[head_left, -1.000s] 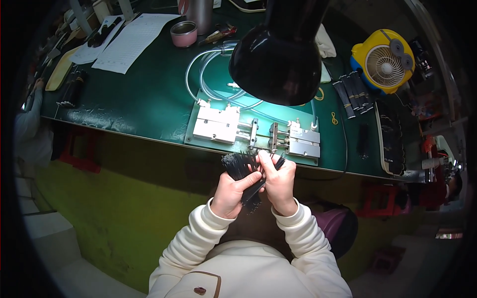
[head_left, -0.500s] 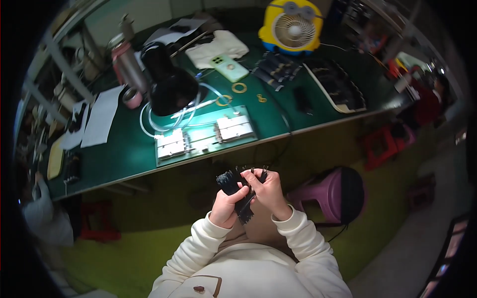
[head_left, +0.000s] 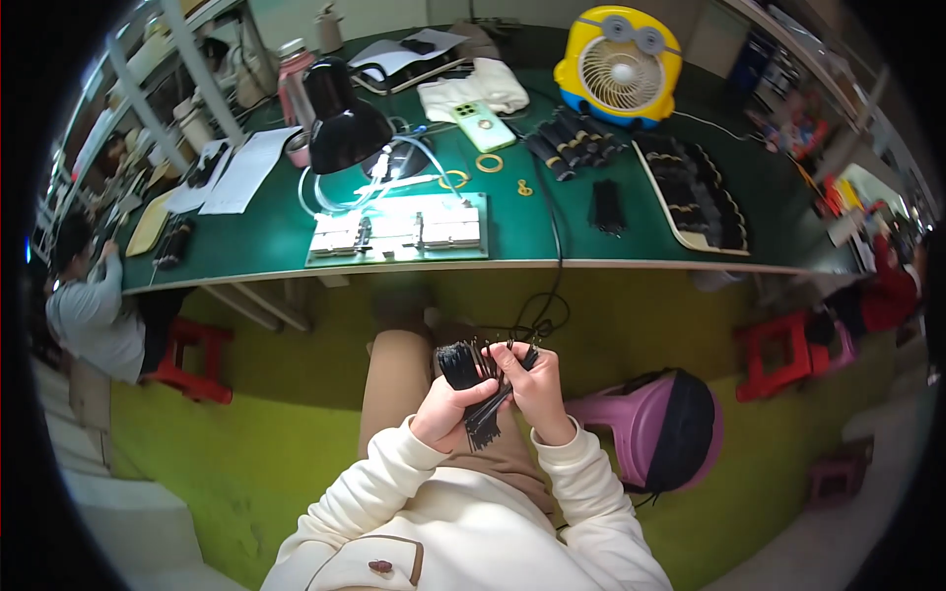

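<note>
Above my lap, my left hand [head_left: 448,407] is closed around a bundle of thin black wires [head_left: 457,365], their cut ends fanned out at the top and their tails hanging below the palm. My right hand [head_left: 535,391] is close against it on the right, thumb and fingers pinching several black wires that spread apart between the hands. Small pale tips show at the upper ends of these wires. In front, near the table edge, a metal fixture [head_left: 394,234] with two clamp blocks lies under a black desk lamp [head_left: 347,123].
On the green table [head_left: 552,231] are yellow rings [head_left: 489,163], a phone [head_left: 483,126], black wire bundles [head_left: 607,207], a tray [head_left: 690,197] of more bundles and a yellow fan [head_left: 621,74]. A purple stool [head_left: 645,428] stands at my right. A person [head_left: 94,305] sits far left.
The view has shifted, so the table sits more level and my legs show more. Both hands stay together at the wires, with the right fingers slightly shifted among them.
</note>
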A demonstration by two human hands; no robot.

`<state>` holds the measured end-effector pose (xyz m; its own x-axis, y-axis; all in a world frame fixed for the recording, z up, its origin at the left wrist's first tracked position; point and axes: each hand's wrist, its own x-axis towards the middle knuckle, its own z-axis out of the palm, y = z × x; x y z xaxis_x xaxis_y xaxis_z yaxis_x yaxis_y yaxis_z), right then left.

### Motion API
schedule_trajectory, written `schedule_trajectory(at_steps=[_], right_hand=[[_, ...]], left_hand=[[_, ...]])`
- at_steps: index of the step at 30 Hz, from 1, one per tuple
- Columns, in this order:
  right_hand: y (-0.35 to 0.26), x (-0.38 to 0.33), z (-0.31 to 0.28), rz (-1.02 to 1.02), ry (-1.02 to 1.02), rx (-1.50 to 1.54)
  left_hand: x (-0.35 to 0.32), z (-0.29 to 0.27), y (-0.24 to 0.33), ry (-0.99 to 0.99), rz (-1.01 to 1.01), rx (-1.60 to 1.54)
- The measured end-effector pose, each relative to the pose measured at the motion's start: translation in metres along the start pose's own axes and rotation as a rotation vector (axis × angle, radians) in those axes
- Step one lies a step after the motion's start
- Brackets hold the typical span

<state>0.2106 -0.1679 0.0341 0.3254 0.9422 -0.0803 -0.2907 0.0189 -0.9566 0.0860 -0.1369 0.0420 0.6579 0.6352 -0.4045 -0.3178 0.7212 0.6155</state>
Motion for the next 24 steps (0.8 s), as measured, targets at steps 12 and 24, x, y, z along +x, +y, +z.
schedule_trajectory(at_steps=[12,24], right_hand=[[-0.003,0.065,0.039,0.152,-0.223,-0.034],[0.023,0.110,0.086,0.142,-0.159,-0.122]], left_hand=[[0.013,-0.021,0.031,0.169,0.159,-0.181],[0.040,-0.070,0.072,0.143,0.144,-0.219]])
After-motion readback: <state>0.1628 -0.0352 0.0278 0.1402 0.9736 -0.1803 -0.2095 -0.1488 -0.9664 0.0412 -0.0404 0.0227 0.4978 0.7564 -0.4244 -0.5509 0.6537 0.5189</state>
